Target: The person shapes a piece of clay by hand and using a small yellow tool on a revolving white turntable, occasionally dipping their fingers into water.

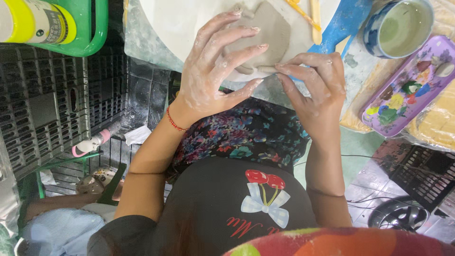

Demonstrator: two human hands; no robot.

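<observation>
The person is leaning in over the flat grey slab of wet clay [265, 33], which is lying on a round white board [189, 23] at the near edge of the tabletop [137, 38], close to the body so both hands can reach it. The left hand [215, 71] is spreading its clay-smeared fingers [237, 52] wide across the slab's near side, pressing down rather than gripping, probably to keep the soft piece from sliding. The right hand [315, 85] is coming in from the other side, its fingertips [284, 67] pinching a small rolled bit of clay [268, 69] at the slab's lower rim; it is closed lightly on that bit, not clenched.

A red thread bracelet [174, 121] is sitting on the left wrist, and pale slip is coating both hands.

Just beyond the board, thin yellow wooden modelling sticks [310, 16] are lying within reach. To the right, a blue-and-white ceramic cup of cloudy water [403, 26] is standing near the work, likely for wetting the clay, and beside it a purple rectangular plastic paint palette [407, 90] is holding blobs of colour. Up in the left corner, a yellow-and-white bottle [33, 21] is resting in a green plastic basket [90, 33].
</observation>
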